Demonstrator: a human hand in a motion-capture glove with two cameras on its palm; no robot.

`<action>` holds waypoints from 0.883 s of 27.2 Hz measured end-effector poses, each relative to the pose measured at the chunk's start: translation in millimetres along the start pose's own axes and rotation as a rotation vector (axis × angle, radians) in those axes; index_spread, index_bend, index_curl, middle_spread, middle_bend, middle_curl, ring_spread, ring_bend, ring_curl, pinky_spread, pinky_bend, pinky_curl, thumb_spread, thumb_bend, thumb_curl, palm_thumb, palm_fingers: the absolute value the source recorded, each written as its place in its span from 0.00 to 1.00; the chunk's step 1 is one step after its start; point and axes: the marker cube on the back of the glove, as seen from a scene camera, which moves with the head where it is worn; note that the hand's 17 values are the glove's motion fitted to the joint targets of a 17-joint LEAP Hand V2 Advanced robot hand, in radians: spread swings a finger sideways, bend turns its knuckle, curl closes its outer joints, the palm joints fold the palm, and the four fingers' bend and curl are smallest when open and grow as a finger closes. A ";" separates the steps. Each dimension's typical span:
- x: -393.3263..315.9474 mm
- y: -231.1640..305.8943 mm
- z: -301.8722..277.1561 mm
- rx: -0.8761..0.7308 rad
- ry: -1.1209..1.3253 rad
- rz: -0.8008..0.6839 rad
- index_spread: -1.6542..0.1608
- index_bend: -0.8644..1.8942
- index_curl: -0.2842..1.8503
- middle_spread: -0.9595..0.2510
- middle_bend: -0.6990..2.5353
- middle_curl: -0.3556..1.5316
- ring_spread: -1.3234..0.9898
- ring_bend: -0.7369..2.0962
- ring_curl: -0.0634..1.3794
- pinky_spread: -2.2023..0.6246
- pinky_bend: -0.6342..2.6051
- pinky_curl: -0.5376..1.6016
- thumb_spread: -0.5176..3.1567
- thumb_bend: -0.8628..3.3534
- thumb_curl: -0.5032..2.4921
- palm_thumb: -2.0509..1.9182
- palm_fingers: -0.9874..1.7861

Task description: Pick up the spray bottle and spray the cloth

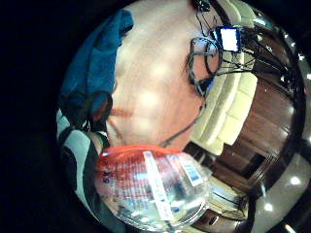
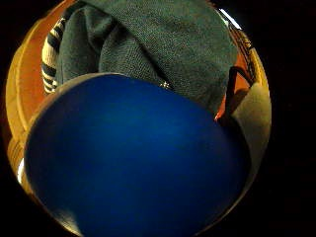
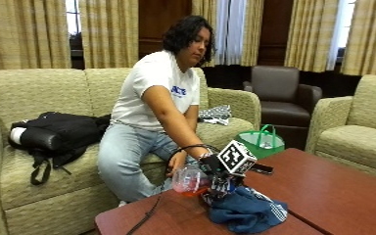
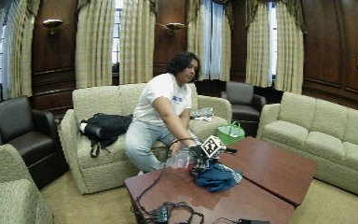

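Although its trigger head was hidden, the clear plastic spray bottle with an orange-red band (image 3: 189, 180) sat at the counter's (image 3: 331, 191) near edge, just beside the crumpled blue cloth (image 3: 246, 209). The gloved right hand (image 3: 215, 169) was at the bottle; whether its fingers gripped it could not be told. Judging by looks, the bottle seemed light, smooth and slippery, best taken around the neck.

Spray bottle (image 3: 189, 180): clear glossy plastic with an orange band and a printed paper label. Cloth (image 3: 245, 209): blue, matt, knit-like weave, rumpled. Table (image 3: 335, 193): reddish wood, smooth, polished, reflecting ceiling lights. Sofa (image 3: 35, 93): coarse woven beige fabric. Armchair (image 3: 280, 93): dark, smooth, leather-like.
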 end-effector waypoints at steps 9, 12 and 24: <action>30.6 32.5 -51.8 0.145 -0.098 -0.047 0.76 0.45 0.40 0.60 0.40 0.46 0.48 0.47 0.35 0.69 0.31 0.43 0.20 0.20 0.43 0.74 0.85; 42.9 54.6 -71.1 0.205 -0.215 -0.084 0.76 0.45 0.40 0.60 0.40 0.46 0.48 0.47 0.35 0.69 0.31 0.42 0.20 0.20 0.43 0.74 0.85; 45.4 153.6 -93.6 0.412 -0.763 -0.234 0.76 0.45 0.40 0.60 0.40 0.46 0.48 0.48 0.35 0.69 0.31 0.42 0.20 0.20 0.43 0.74 0.85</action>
